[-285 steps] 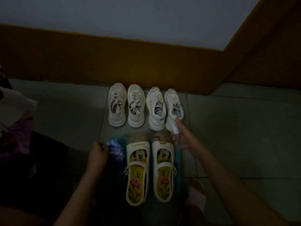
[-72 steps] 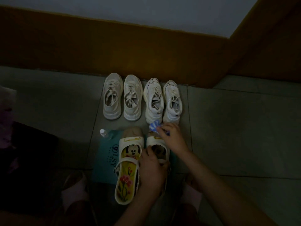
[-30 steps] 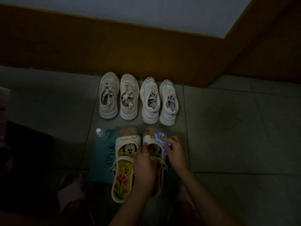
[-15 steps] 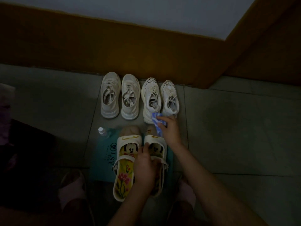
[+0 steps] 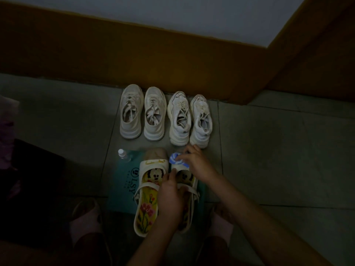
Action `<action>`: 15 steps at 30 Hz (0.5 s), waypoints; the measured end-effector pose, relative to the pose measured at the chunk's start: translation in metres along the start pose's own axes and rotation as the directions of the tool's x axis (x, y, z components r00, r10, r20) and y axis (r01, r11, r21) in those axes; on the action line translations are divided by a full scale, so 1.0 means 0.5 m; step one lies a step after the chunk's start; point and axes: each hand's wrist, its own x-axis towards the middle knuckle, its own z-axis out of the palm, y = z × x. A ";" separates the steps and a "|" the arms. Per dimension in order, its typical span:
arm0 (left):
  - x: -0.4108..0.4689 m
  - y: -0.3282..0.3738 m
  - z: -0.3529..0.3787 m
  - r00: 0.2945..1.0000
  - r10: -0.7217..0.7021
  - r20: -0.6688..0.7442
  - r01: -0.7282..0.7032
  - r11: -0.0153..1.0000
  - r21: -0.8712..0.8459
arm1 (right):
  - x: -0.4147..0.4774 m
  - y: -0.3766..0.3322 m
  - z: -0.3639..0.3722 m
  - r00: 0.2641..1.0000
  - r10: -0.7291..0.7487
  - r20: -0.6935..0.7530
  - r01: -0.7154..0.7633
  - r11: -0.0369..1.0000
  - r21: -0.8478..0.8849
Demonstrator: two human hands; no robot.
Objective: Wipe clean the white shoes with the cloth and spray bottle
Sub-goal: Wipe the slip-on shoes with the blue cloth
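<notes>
Strap shoe (image 5: 187, 176), on teal bag (image 5: 123, 181): left hand (image 5: 170, 200) grips its side, right hand (image 5: 197, 164) pinches blue cloth (image 5: 175, 160) against toe. Spray bottle (image 5: 123, 155) beside bag; contents indiscernible.

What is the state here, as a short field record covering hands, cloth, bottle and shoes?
left hand: holds the near right shoe
right hand: pinches the cloth against that shoe's toe
spray bottle: upright at the teal bag's far left corner, untouched
near left shoe: on the bag, untouched
back row: four white sneakers, untouched
</notes>
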 end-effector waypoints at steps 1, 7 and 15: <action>-0.001 0.000 -0.001 1.000 -0.004 -0.001 0.004 1.000 -0.005 | -0.008 0.002 -0.002 1.000 -0.009 -0.003 0.009 0.999 0.033; -0.007 0.005 -0.006 1.000 0.002 -0.004 -0.002 0.999 -0.044 | -0.055 0.041 -0.015 0.997 0.077 0.017 -0.078 0.993 0.094; -0.005 0.004 -0.002 1.000 -0.006 0.005 0.006 0.999 -0.043 | -0.009 0.053 -0.037 0.957 0.269 -0.112 -0.218 0.916 0.336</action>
